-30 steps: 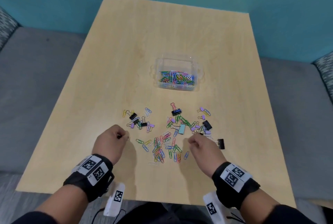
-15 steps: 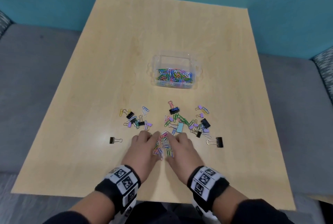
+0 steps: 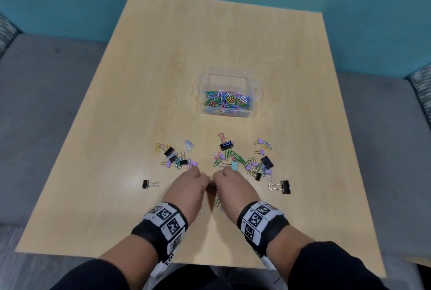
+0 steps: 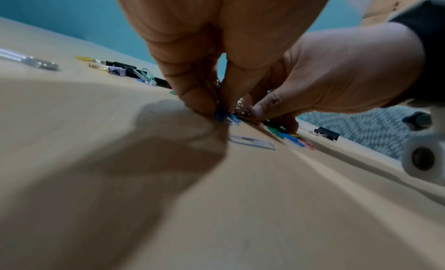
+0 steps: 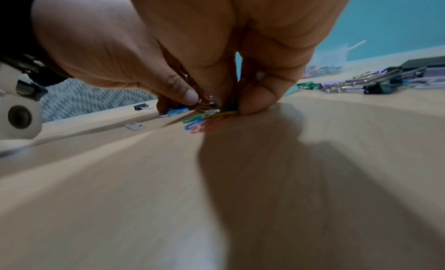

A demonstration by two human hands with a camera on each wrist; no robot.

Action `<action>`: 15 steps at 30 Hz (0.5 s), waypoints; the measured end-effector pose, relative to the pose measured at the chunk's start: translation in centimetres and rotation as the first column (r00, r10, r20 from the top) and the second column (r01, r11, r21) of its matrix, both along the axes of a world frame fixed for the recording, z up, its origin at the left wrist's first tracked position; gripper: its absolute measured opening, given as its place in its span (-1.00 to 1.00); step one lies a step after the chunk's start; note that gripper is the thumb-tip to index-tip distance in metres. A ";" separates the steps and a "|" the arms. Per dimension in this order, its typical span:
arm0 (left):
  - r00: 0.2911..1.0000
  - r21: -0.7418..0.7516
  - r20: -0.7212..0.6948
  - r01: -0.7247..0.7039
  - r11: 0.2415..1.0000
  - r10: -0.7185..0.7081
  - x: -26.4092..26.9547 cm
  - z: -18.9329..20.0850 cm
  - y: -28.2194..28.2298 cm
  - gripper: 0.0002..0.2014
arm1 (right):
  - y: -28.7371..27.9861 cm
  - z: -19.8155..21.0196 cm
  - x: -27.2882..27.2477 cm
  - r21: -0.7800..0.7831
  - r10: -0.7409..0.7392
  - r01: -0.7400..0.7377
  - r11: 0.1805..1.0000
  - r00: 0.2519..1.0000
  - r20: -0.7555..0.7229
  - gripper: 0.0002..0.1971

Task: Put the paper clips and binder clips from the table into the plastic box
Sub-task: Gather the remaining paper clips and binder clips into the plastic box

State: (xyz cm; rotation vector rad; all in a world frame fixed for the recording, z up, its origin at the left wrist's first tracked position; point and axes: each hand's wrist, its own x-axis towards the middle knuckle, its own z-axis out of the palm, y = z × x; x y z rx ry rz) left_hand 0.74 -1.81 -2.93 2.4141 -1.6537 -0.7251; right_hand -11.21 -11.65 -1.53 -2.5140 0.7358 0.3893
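Observation:
A clear plastic box [image 3: 253, 93] stands mid-table and holds many coloured paper clips [image 3: 227, 100]. My left hand [image 3: 204, 182] and right hand [image 3: 219, 180] meet knuckle to knuckle on the table in front of it. Both have fingers curled down, pinching one bunch of coloured paper clips [image 5: 207, 119] against the wood. The left wrist view shows my left fingertips [image 4: 202, 106] on blue clips [image 4: 227, 117]. My right thumb and fingers [image 5: 255, 102] press green, blue and pink clips. Most of the bunch is hidden under the hands.
Loose clips lie in two groups beyond the hands, a left one [image 3: 177, 156] and a right one [image 3: 247, 161]. Single black binder clips lie far left [image 3: 149, 183] and far right [image 3: 283, 187]. The wooden table [image 3: 116, 126] is flanked by grey seating [image 3: 35, 103].
The hands came together from either side over the middle pile of paper clips. Their fingers went from flat to curled, raking the pile into a bunch between them.

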 end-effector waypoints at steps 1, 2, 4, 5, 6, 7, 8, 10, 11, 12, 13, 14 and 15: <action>1.000 0.003 -0.008 -0.020 1.000 0.020 0.0 -0.1 0.1 -0.79 | -0.1 0.0 -0.1 0.003 0.010 -0.010 1.000 1.000 0.000 -0.68; 0.999 -0.002 -0.018 -0.050 0.999 0.050 0.1 -0.2 0.2 -0.80 | -0.3 0.0 -0.3 0.008 0.010 -0.010 1.000 1.000 -0.005 -0.69; 0.989 -0.015 -0.058 -0.138 0.990 0.137 0.1 -0.3 0.4 -0.84 | -0.4 -0.2 -0.4 0.023 -0.004 0.004 1.000 1.000 -0.013 -0.74; 0.977 -0.023 -0.100 -0.190 0.981 0.187 0.2 -0.1 0.4 -0.86 | -0.4 -0.3 -0.4 0.034 -0.031 0.031 0.999 0.999 -0.011 -0.78; 0.961 -0.028 -0.160 -0.233 0.972 0.226 0.3 0.1 0.4 -0.87 | -0.5 -0.2 -0.5 0.050 -0.072 0.072 0.996 0.997 -0.007 -0.85; 0.941 -0.025 -0.221 -0.270 0.963 0.258 0.4 0.4 0.4 -0.87 | -0.7 -0.2 -0.6 0.078 -0.113 0.112 0.991 0.993 0.010 -0.92; 0.919 -0.018 -0.273 -0.299 0.954 0.283 0.6 0.8 0.4 -0.86 | -1.0 -0.1 -0.7 0.114 -0.151 0.148 0.982 0.988 0.018 -0.91; 0.860 0.018 -0.377 -0.364 0.931 0.343 1.1 1.6 0.3 -0.85 | -1.6 0.4 -1.0 0.226 -0.225 0.213 0.951 0.974 0.027 -0.90; 0.805 0.054 -0.447 -0.410 0.911 0.389 1.5 2.0 0.2 -0.83 | -2.0 0.7 -1.2 0.309 -0.289 0.265 0.913 0.957 0.033 -0.91; 0.732 0.093 -0.527 -0.455 0.886 0.432 1.9 2.5 -0.1 -0.82 | -2.4 1.1 -1.1 0.407 -0.366 0.326 0.853 0.931 0.020 -0.91; 0.666 0.125 -0.587 -0.488 0.864 0.461 2.4 3.0 -0.6 -0.81 | -3.1 1.4 -1.0 0.508 -0.452 0.388 0.769 0.892 0.003 -0.89; 0.624 0.136 -0.623 -0.507 0.851 0.471 3.1 3.5 -1.3 -0.80 | -4.0 1.9 -0.7 0.571 -0.520 0.433 0.697 0.854 -0.012 -0.87; 0.618 0.123 -0.634 -0.514 0.849 0.465 3.9 4.0 -2.3 -0.80 | -5.1 2.2 -0.2 0.588 -0.561 0.454 0.669 0.828 0.000 -0.85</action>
